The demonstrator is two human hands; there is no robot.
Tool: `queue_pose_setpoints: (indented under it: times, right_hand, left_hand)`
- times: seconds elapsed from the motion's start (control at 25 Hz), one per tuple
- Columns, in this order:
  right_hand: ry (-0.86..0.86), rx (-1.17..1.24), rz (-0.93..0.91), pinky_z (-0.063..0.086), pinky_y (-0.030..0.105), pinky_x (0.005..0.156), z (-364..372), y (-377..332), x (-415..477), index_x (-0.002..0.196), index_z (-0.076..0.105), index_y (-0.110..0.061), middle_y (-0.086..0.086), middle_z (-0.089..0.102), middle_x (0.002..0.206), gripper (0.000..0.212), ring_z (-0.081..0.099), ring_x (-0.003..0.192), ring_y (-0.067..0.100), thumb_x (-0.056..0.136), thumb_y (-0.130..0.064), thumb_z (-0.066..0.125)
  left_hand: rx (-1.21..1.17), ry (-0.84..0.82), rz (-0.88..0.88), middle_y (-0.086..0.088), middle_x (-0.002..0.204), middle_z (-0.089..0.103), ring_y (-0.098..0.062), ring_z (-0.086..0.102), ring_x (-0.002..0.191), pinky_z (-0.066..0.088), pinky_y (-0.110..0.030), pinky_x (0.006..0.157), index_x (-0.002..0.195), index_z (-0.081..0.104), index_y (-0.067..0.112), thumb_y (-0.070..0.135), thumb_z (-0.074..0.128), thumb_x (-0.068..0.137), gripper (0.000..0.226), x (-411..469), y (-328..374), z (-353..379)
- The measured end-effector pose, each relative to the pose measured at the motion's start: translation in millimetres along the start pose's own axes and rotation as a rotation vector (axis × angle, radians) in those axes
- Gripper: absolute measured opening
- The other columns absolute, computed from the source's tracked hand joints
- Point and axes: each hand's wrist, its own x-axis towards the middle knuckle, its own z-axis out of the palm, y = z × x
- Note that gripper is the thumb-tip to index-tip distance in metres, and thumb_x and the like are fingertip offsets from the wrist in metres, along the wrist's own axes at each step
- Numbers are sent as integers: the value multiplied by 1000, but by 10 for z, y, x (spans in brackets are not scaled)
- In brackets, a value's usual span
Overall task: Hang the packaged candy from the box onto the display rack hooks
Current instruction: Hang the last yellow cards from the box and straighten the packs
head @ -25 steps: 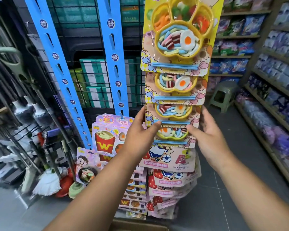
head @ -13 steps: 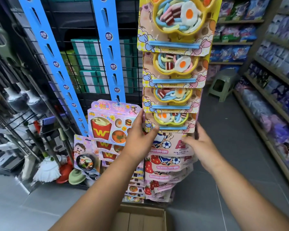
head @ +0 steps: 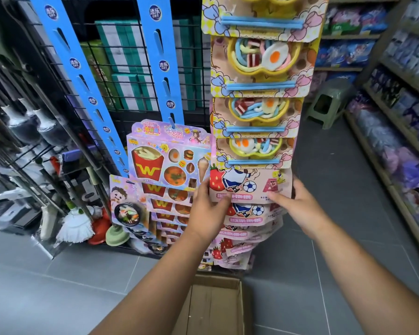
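Note:
A column of yellow noodle-and-egg candy packs [head: 259,110] hangs on the display rack. Just below them hangs a pink candy pack [head: 248,183] printed with a footballer and a strawberry. My left hand [head: 208,211] pinches its lower left corner, thumb on the front. Its lower right edge is gripped by my right hand [head: 300,206]. More pink packs [head: 244,223] overlap beneath it. An open cardboard box [head: 215,305] lies on the floor under my arms; what it holds is not visible.
Fries-print candy packs [head: 169,160] hang on a blue hook strip [head: 162,56]; a second blue strip [head: 82,76] stands to the left. The black wire grid [head: 131,32] backs them. Mops [head: 75,223] lean at left. A green stool [head: 329,102] and stocked shelves [head: 402,97] are at right.
Both hands have dropped from the lowest yellow noodle pack to the pink footballer pack below it. The view has tilted down, showing more of the box.

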Motion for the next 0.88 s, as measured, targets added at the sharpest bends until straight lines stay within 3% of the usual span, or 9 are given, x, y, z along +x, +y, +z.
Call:
queue_pose_setpoints:
  times: [0.12,0.32,0.48,0.56,0.68,0.8,0.88]
  right_hand:
    - [38,-6,-2,45,18,71,65,108,-42,126,55,-22,-19,66,101,42,60,93,-4,88,-18,72]
    - [111,40,17,52,33,88,106,287,-50,118,60,-23,-11,70,109,34,65,103,8,88,-24,73]
    - [94,89,29,52,19,77,58,378,-53,123,59,-13,-6,70,108,35,66,94,-1,90,-13,69]
    - [90,90,33,52,15,77,16,444,-45,127,58,-11,-6,69,109,41,67,97,-2,88,-7,70]
    - [40,-10,56,44,30,102,-43,569,-27,140,50,-16,-7,61,129,69,57,121,11,78,-17,81]
    - [-65,-134,130,34,25,102,-78,669,-14,150,35,-17,-14,46,130,88,42,124,7,76,-10,83]
    - [-137,-214,167,34,17,93,-83,710,9,150,32,-13,-8,47,125,88,42,117,7,77,4,78]
  left_hand:
    - [-24,-32,-39,10,129,64,-14,59,123,48,-39,107,139,47,28,29,61,97,44,-55,-74,53]
    - [-64,-60,-56,14,125,66,-10,62,119,49,-41,107,137,47,31,28,60,98,42,-38,-159,71]
    - [-54,-58,-12,14,127,66,-6,60,120,49,-39,107,137,51,30,25,59,99,40,-15,-230,51]
    - [-42,-37,8,12,131,64,-8,58,123,48,-42,108,139,51,29,26,60,98,42,-7,-308,63]
    - [-36,-19,-51,6,146,53,-13,55,128,47,-42,109,150,38,28,35,63,96,60,-29,-418,107]
    - [-118,-64,-145,6,144,53,2,58,111,51,-16,88,153,33,25,33,67,94,69,-29,-484,103]
    - [-157,-88,-168,7,137,57,-3,60,115,52,-8,74,152,35,22,29,68,94,67,-7,-527,98]
